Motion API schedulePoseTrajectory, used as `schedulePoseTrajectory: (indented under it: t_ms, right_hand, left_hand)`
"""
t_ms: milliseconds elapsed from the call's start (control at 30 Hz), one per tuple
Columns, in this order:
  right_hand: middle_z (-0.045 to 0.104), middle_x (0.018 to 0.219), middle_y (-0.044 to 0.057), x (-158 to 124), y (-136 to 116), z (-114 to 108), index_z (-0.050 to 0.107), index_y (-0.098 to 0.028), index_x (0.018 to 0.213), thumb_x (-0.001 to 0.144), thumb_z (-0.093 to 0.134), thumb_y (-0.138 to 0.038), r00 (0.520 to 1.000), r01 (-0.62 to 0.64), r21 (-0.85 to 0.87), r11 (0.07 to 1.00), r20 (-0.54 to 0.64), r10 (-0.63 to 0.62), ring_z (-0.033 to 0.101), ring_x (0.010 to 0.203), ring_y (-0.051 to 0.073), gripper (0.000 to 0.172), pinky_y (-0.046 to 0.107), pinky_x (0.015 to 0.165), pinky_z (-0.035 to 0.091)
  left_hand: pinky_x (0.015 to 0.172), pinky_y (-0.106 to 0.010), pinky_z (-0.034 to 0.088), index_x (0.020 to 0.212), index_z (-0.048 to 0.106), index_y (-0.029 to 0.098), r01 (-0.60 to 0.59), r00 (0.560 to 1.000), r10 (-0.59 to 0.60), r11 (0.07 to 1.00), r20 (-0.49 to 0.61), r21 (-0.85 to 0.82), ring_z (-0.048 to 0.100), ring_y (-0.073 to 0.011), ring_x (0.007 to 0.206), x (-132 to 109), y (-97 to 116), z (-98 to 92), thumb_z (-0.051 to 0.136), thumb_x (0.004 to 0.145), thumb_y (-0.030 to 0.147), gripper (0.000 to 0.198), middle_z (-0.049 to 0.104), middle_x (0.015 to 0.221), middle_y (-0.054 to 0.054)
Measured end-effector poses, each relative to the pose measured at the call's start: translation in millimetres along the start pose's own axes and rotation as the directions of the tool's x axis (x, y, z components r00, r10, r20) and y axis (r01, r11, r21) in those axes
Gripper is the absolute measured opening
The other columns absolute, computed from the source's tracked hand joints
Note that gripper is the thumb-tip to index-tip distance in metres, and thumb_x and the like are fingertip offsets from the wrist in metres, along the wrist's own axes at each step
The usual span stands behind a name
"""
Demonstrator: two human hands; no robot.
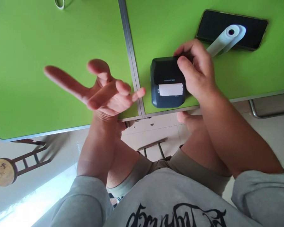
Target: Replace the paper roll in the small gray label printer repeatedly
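Note:
A small dark label printer [168, 71] stands on the green table near its front edge. A strip of white label paper [170, 90] sticks out of the slot on its front. My right hand [198, 67] is closed around the printer's right upper side, thumb on top and fingers behind it. To the left, my left hand [106, 88] is raised over the table with its palm up and fingers spread, holding nothing. It is apart from the printer, and the fingers are slightly blurred.
A black phone [210, 25] lies at the back right, with a white roll of paper [217, 44] partly over it. A metal seam [130, 50] divides the green table [26, 47]. A white ring [60, 4] sits at the far left edge. A round stool [4, 171] stands on the floor.

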State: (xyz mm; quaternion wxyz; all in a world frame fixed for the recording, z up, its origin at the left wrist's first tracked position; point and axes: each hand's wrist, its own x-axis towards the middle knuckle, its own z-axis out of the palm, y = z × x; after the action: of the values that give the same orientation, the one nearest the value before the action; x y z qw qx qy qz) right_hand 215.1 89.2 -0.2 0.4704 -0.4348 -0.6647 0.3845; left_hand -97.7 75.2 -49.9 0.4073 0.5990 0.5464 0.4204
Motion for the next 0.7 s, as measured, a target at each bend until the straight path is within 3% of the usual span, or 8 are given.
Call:
schedulePoseTrajectory:
  t_ms: [67, 167, 300, 433, 500, 567, 633, 700]
  right_hand:
    - [0.068, 0.101, 0.005, 0, -1, 0, 0.062, -0.026, 0.099, 0.092, 0.063, -0.072, 1.0, 0.02, -0.023, 1.0, 0.0, -0.02, 0.062, 0.092, 0.02, 0.046, 0.036, 0.086, 0.05]
    - [0.07, 0.105, 0.006, 0, -2, -1, 0.062, -0.027, 0.099, 0.092, 0.058, -0.078, 1.0, 0.014, -0.105, 0.994, 0.0, -0.014, 0.063, 0.095, 0.021, 0.051, 0.037, 0.091, 0.052]
    - [0.071, 0.107, 0.006, 0, -2, 0, 0.063, -0.029, 0.1, 0.091, 0.058, -0.077, 1.0, -0.007, -0.123, 0.992, -0.007, 0.006, 0.064, 0.098, 0.023, 0.05, 0.039, 0.093, 0.053]
    - [0.071, 0.109, 0.006, -1, -2, 0, 0.063, -0.029, 0.1, 0.091, 0.057, -0.078, 1.0, -0.007, -0.148, 0.989, -0.01, 0.006, 0.064, 0.1, 0.024, 0.049, 0.041, 0.097, 0.053]
    - [0.071, 0.11, 0.006, 0, -3, 0, 0.062, -0.03, 0.1, 0.092, 0.057, -0.076, 1.0, -0.014, -0.158, 0.987, -0.007, 0.013, 0.065, 0.102, 0.024, 0.047, 0.041, 0.096, 0.054]
    - [0.07, 0.108, 0.006, 0, -5, -1, 0.062, -0.029, 0.099, 0.095, 0.058, -0.07, 1.0, -0.002, -0.147, 0.989, -0.004, 0.001, 0.065, 0.103, 0.025, 0.041, 0.041, 0.095, 0.053]
    - [0.07, 0.105, 0.006, 0, -5, -1, 0.063, -0.029, 0.099, 0.096, 0.058, -0.065, 1.0, 0.019, -0.141, 0.99, -0.007, -0.02, 0.066, 0.103, 0.025, 0.037, 0.043, 0.096, 0.053]
    - [0.069, 0.105, 0.005, 0, -4, 0, 0.063, -0.029, 0.099, 0.097, 0.057, -0.064, 1.0, 0.025, -0.15, 0.988, -0.004, -0.026, 0.066, 0.105, 0.026, 0.036, 0.045, 0.098, 0.052]
  left_hand:
    - [0.083, -0.044, 0.062, 0.159, 0.037, 0.038, 0.136, 0.987, -0.154, 0.958, -0.05, -0.25, 0.06, -0.0177, 0.059, 0, 13, 16.8, -0.004, 0.079, 0.1, 0.109, 0.044, 0.05, 0.007]
    - [0.095, -0.045, 0.063, 0.164, 0.025, 0.045, 0.127, 0.991, -0.131, 0.95, 0.005, -0.284, 0.065, -0.0176, 0.056, -8, 39, 29.1, 0.022, 0.084, 0.096, 0.095, 0.029, 0.045, 0.009]
    - [0.1, -0.052, 0.062, 0.162, 0.03, 0.05, 0.06, 0.994, -0.041, 0.981, 0.102, -0.183, 0.08, -0.0244, 0.095, -13, 65, 32.5, 0.038, 0.09, 0.077, 0.077, 0.044, 0.053, 0.005]
    - [0.105, -0.053, 0.059, 0.155, 0.04, 0.045, 0.024, 0.996, -0.01, 0.988, 0.092, -0.154, 0.065, -0.0258, 0.138, -9, 71, 33.4, 0.04, 0.094, 0.069, 0.066, 0.064, 0.073, 0.001]
    - [0.108, -0.052, 0.057, 0.14, 0.054, 0.041, -0.001, 0.998, 0.01, 0.988, 0.057, -0.153, 0.057, -0.0253, 0.146, -9, 73, 33.8, 0.048, 0.093, 0.068, 0.055, 0.062, 0.069, 0.001]
    - [0.111, -0.052, 0.055, 0.111, 0.064, 0.035, -0.056, 0.998, 0.058, 0.98, 0.002, -0.189, 0.055, -0.0256, 0.148, -11, 77, 34.8, 0.058, 0.09, 0.063, 0.035, 0.052, 0.057, 0.002]
    - [0.111, -0.053, 0.055, 0.085, 0.059, 0.03, -0.088, 0.994, 0.074, 0.978, -0.079, -0.19, 0.061, -0.0284, 0.142, -16, 84, 37.4, 0.062, 0.091, 0.056, 0.027, 0.047, 0.053, 0.002]
    - [0.097, -0.053, 0.061, 0.074, 0.053, 0.026, -0.084, 0.986, 0.065, 0.99, -0.156, -0.116, 0.074, -0.0314, 0.121, -22, 93, 41.9, 0.06, 0.093, 0.053, 0.034, 0.06, 0.065, 0.0]
